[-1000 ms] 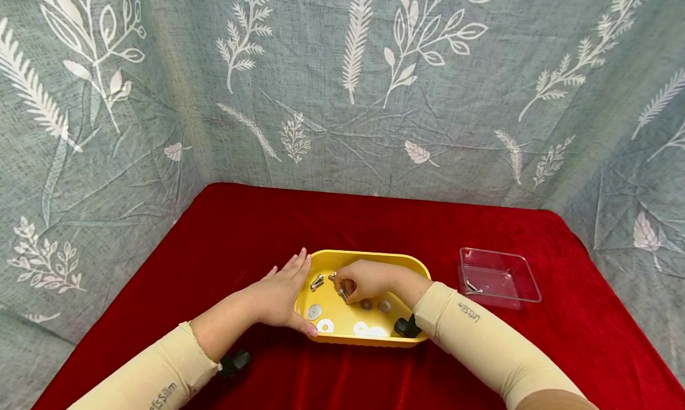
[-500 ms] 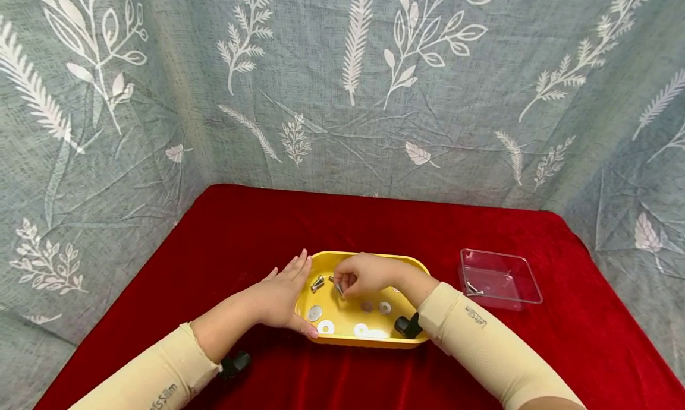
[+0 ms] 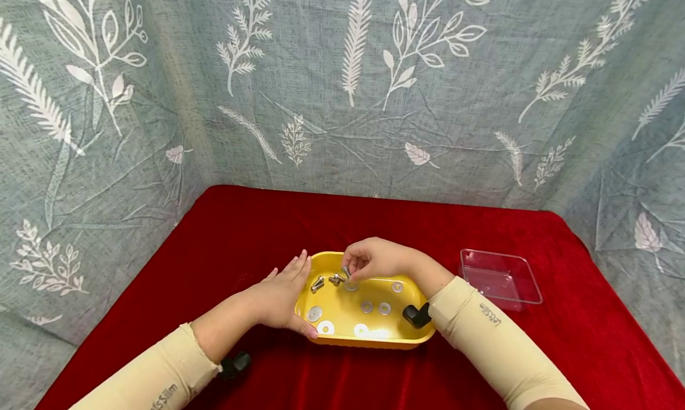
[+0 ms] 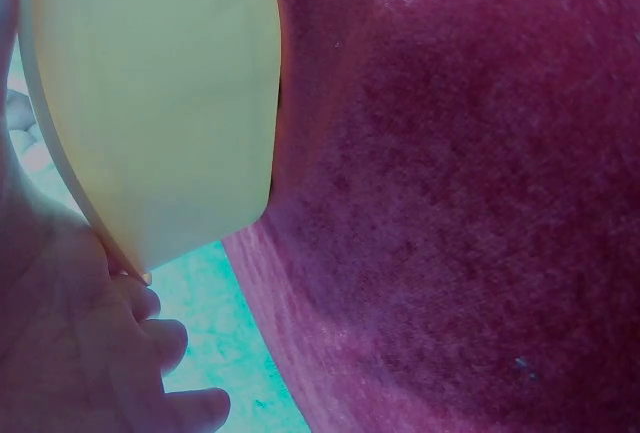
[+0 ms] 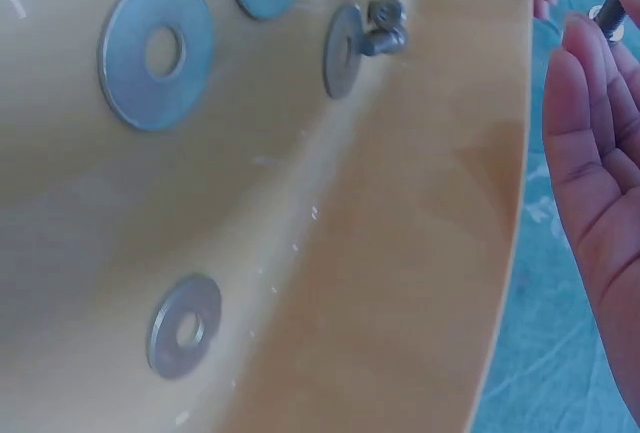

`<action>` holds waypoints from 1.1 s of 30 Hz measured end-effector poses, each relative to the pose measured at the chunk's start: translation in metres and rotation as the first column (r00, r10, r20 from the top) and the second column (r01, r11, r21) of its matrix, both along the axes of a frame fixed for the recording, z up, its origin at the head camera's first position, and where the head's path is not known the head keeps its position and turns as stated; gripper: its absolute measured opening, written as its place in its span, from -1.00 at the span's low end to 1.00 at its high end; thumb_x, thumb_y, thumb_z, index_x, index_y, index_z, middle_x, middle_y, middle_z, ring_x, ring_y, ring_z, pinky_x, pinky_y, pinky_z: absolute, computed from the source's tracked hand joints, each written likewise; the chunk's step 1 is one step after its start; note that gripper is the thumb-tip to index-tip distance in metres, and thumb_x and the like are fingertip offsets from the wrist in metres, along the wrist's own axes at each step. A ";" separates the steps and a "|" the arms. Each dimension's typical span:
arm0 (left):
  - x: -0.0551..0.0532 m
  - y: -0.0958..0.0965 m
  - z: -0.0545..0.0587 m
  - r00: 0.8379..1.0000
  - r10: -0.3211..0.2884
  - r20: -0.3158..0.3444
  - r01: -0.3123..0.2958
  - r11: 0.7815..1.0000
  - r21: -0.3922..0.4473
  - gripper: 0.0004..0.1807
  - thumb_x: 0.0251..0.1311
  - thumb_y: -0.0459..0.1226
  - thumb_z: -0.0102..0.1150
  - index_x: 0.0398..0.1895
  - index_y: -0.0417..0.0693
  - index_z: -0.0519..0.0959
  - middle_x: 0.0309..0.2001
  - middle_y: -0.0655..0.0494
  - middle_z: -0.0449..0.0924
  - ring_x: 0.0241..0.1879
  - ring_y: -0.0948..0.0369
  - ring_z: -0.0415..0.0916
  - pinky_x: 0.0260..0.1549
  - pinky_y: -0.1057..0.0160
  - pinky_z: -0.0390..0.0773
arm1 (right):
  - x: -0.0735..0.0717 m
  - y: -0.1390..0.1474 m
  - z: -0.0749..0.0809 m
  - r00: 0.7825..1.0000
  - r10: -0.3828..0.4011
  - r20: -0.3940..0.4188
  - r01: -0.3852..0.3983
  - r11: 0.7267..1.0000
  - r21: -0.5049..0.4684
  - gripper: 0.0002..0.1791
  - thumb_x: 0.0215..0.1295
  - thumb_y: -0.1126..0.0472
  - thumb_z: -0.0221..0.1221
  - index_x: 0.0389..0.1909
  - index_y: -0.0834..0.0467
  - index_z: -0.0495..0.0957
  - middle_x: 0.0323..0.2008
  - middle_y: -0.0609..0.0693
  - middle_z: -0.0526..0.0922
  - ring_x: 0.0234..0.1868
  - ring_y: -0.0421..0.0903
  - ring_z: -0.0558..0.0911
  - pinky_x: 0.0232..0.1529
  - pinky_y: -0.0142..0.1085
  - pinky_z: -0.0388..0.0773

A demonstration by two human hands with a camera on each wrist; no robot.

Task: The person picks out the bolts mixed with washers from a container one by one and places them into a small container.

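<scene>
Metal bolt point(image 3: 346, 272) in your right hand point(image 3: 374, 259)

You pinch it with the fingertips, above the far side of the yellow tray point(image 3: 369, 341), where flat washers point(image 5: 123, 65) lie. Your left hand point(image 3: 279, 298), fingers straight, touches its left end.

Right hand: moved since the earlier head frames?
Yes. Against the clear box in the head view, the right hand has moved up the picture, its top now higher than the box.
</scene>
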State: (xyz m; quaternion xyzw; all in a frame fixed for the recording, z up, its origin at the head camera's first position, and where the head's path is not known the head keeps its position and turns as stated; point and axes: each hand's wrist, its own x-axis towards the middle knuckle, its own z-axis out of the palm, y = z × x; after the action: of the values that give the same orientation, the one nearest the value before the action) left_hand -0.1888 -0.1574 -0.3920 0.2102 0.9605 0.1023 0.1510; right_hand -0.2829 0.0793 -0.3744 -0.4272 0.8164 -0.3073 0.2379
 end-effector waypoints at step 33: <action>-0.001 0.000 -0.002 1.000 -0.005 -0.016 0.005 1.000 -0.006 0.50 -0.48 0.46 0.18 0.42 -0.24 -0.27 0.43 -0.12 -0.41 0.41 -0.01 -0.32 0.24 -0.18 -0.06 | -0.009 0.108 0.038 0.971 -0.240 0.014 0.240 0.965 -0.104 -0.81 0.17 0.25 0.21 -0.19 0.18 0.53 -0.36 0.02 0.54 -0.27 -0.05 0.53 -0.22 -0.30 0.53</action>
State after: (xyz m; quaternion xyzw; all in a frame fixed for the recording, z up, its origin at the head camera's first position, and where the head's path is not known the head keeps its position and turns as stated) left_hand -0.1894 -0.1576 -0.3939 0.2130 0.9615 0.0971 0.1442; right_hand -0.2922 0.1878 -0.3366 -0.3368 0.8447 -0.3766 0.1766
